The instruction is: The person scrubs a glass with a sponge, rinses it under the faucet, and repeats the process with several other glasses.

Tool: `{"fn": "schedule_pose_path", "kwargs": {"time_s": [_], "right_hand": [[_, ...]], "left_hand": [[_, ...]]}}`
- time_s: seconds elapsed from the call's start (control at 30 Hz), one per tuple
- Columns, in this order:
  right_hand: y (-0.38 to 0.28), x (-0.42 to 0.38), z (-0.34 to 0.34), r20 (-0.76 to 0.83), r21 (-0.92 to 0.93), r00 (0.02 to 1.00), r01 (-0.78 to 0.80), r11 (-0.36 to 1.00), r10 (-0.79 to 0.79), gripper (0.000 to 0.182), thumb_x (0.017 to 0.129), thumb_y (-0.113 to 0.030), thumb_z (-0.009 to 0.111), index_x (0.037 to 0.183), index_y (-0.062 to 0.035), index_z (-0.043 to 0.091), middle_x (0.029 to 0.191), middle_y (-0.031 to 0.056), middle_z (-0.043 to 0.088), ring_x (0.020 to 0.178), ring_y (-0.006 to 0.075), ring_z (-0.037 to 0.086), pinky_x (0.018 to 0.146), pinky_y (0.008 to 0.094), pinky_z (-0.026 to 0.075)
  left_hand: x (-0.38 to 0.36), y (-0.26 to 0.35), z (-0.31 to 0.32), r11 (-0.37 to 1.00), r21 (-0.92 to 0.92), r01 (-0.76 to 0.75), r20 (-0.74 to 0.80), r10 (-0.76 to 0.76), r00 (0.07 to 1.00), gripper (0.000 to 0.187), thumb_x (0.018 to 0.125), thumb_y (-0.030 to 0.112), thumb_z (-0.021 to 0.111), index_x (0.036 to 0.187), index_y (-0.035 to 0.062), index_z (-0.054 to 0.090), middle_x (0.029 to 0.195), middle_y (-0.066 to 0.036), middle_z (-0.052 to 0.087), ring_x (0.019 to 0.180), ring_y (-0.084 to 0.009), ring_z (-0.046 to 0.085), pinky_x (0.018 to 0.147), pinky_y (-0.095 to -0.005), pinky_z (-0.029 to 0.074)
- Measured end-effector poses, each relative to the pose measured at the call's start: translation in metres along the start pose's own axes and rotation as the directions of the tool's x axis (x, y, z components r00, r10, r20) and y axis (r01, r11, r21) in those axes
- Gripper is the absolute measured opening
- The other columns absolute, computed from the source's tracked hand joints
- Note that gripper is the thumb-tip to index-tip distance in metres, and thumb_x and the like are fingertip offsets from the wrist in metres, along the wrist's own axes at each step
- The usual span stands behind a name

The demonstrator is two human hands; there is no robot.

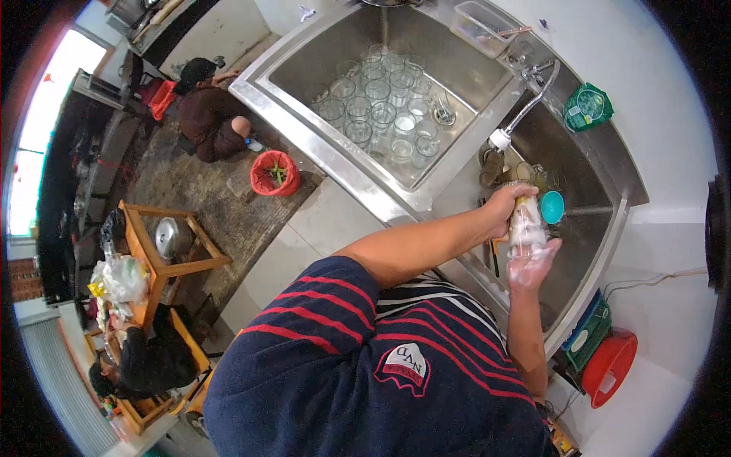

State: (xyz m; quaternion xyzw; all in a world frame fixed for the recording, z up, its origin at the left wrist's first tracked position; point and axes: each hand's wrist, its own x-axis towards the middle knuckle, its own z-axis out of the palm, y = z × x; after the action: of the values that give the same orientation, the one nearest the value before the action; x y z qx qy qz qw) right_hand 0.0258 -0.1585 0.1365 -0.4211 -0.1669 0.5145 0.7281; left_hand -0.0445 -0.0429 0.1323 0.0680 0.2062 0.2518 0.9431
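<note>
A clear drinking glass (pixel 525 228) coated in white suds is held over the right-hand sink basin (pixel 567 293). My left hand (pixel 509 207) is closed around its upper end, where a bit of yellow shows beside the fingers. Wet with foam, my right hand (pixel 531 265) grips the lower end. Just right of the glass is a turquoise cup (pixel 551 206). Above my left hand hangs the white nozzle of the faucet (pixel 500 139), with several dishes partly hidden below it. An orange-handled utensil (pixel 496 247) lies left of the glass.
Several clear glasses (pixel 382 114) stand in the left basin. A clear plastic tub (pixel 478 29) and a green packet (pixel 588 107) sit along the sink's back. One person (pixel 209 114) crouches near a red-lined bin (pixel 275 173); another person (pixel 156 354) sits by a wooden table (pixel 190 268).
</note>
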Motion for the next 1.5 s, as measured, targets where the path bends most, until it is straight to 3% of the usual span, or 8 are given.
{"fn": "schedule_pose_path", "kwargs": {"time_s": [0.1,0.3,0.57,0.63,0.77,0.93,1.0,1.5], "right_hand": [[0.004,-0.001,-0.002,0.485,-0.753,0.828,0.559,0.348,-0.281,0.054,0.093,-0.041,0.05,0.127,0.0007,0.046,0.124,0.0163,0.051,0.118,0.0259,0.049,0.098,0.0415,0.037],[-0.004,0.008,0.013,0.001,0.366,0.987,-0.151,0.918,0.162,0.057,0.09,-0.054,0.047,0.113,-0.0034,0.055,0.117,0.0171,0.057,0.107,0.03,0.056,0.094,0.04,0.043],[-0.008,-0.023,0.017,0.263,-0.154,0.938,0.272,0.95,-0.226,0.055,0.088,-0.044,0.058,0.118,0.0022,0.054,0.126,0.0179,0.051,0.119,0.0295,0.048,0.103,0.0409,0.035],[-0.021,-0.023,0.019,0.492,-0.816,0.858,0.514,0.265,-0.147,0.063,0.08,-0.042,0.069,0.12,0.0032,0.051,0.126,0.0217,0.05,0.12,0.0318,0.047,0.102,0.0401,0.036],[-0.018,-0.005,0.035,0.618,-0.785,0.745,0.605,-0.136,-0.25,0.059,0.076,-0.03,0.075,0.12,0.0023,0.053,0.124,0.0207,0.051,0.115,0.0308,0.05,0.094,0.0405,0.041],[-0.005,0.001,0.002,0.166,-0.866,0.978,0.086,0.492,0.123,0.046,0.078,-0.03,0.073,0.111,-0.0019,0.058,0.128,0.0149,0.051,0.118,0.0267,0.049,0.097,0.0401,0.04],[-0.004,-0.006,0.006,0.127,0.119,0.991,-0.06,0.991,0.045,0.039,0.082,-0.025,0.07,0.111,-0.0016,0.058,0.129,0.013,0.05,0.119,0.0252,0.049,0.102,0.04,0.037],[-0.018,-0.011,0.022,0.215,-0.607,0.973,0.203,0.768,-0.087,0.033,0.077,-0.012,0.073,0.105,0.0005,0.06,0.092,0.0048,0.061,0.079,0.0142,0.057,0.067,0.0251,0.046]], "left_hand": [[0.001,-0.002,0.007,1.0,0.014,0.022,-0.017,-0.022,1.0,0.019,0.077,0.026,0.064,0.087,0.0126,0.055,0.076,-0.008,0.056,0.061,-0.0246,0.056,0.062,-0.0428,0.05],[-0.002,0.002,0.002,0.998,-0.053,0.028,0.012,-0.028,1.0,0.025,0.08,0.03,0.059,0.09,0.0079,0.052,0.076,-0.01,0.056,0.069,-0.0263,0.059,0.068,-0.0441,0.052],[0.005,0.013,0.003,0.994,-0.075,-0.076,0.007,0.077,0.997,0.021,0.081,0.027,0.059,0.089,0.0082,0.053,0.075,-0.011,0.058,0.067,-0.0259,0.06,0.066,-0.0414,0.053],[0.005,0.008,0.004,0.989,-0.004,-0.147,0.001,0.147,0.989,0.026,0.082,0.029,0.057,0.091,0.0041,0.053,0.078,-0.016,0.061,0.07,-0.0283,0.063,0.067,-0.0429,0.054],[0.004,0.006,0.004,0.985,0.101,-0.142,0.014,0.141,0.99,0.014,0.082,0.024,0.059,0.085,0.0109,0.053,0.075,-0.008,0.055,0.07,-0.0223,0.058,0.066,-0.0394,0.051],[-0.003,0.012,0.005,0.976,0.12,-0.179,-0.039,0.185,0.982,0.018,0.082,0.026,0.058,0.086,0.0091,0.053,0.079,-0.012,0.06,0.069,-0.0247,0.06,0.068,-0.041,0.052],[-0.002,0.015,0.002,0.984,0.05,-0.173,0.06,0.169,0.984,0.021,0.082,0.027,0.058,0.089,0.0075,0.052,0.08,-0.013,0.06,0.071,-0.0263,0.062,0.068,-0.0421,0.053],[-0.008,0.012,0.014,0.952,0.179,-0.248,-0.011,0.254,0.967,0.022,0.082,0.028,0.058,0.091,0.0084,0.052,0.079,-0.013,0.059,0.068,-0.0258,0.061,0.065,-0.0415,0.053]]}}
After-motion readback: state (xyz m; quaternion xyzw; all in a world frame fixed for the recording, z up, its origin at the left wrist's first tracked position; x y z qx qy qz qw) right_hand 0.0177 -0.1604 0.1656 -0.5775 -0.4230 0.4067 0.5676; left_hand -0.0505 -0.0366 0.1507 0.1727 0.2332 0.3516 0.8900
